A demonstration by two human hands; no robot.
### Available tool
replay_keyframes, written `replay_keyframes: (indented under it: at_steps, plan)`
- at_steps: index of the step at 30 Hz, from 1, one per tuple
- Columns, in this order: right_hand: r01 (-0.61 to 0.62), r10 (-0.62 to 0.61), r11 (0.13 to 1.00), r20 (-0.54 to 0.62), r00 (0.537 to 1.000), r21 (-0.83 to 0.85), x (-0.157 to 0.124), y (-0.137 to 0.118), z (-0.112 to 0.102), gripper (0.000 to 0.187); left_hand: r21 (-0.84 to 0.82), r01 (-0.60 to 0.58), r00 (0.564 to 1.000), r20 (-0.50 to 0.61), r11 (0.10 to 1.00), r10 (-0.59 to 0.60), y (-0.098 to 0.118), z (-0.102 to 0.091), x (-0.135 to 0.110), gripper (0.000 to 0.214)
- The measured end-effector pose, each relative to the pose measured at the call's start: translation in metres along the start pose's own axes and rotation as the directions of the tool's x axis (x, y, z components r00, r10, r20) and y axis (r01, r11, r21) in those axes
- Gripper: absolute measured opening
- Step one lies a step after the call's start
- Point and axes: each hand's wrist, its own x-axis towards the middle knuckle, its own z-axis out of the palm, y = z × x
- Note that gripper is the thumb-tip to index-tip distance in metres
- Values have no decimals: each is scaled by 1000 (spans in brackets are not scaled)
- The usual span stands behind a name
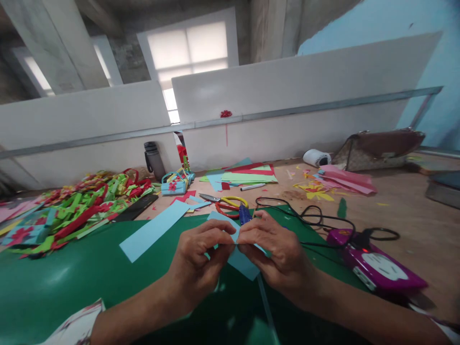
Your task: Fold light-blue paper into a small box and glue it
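Observation:
My left hand [204,256] and my right hand [275,256] meet over the green mat [151,292], fingertips pinched close together. Whatever lies between the fingertips is too small and covered to make out. Beneath them is a light blue paper strip [244,263], partly hidden by my fingers. Another light blue strip [154,230] lies flat to the left. Just beyond my right hand is a blue glue gun [245,214], mostly covered by it. Scissors with yellow and red handles [230,203] rest behind. A translucent glue stick [266,306] extends toward me below my right hand.
Cut paper scraps [82,206] heap up at left beside a black phone [134,207]. A grey bottle [154,160] and small blue paper basket [174,184] stand behind. At right are black cables [312,215], a purple power strip [381,268] and a handbag [381,148].

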Motion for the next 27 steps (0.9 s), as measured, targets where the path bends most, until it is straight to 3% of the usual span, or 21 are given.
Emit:
replay_keyframes:
  at_steps: [8, 13, 27]
  plan:
    - [33, -34, 999, -40, 999, -20, 2, 1, 1, 13, 23, 1, 1000, 3, 1000, -2, -1, 0, 0, 14]
    - [46, -46, 997, -3, 999, -55, 1, -1, 0, 14, 39, -15, 1000, 17, 999, 14, 0, 2, -1, 15]
    - [-72, 75, 996, 42, 996, -60, 1, 10, -4, 10, 90, 10, 995, -96, 996, -2, 0, -7, 0, 12]
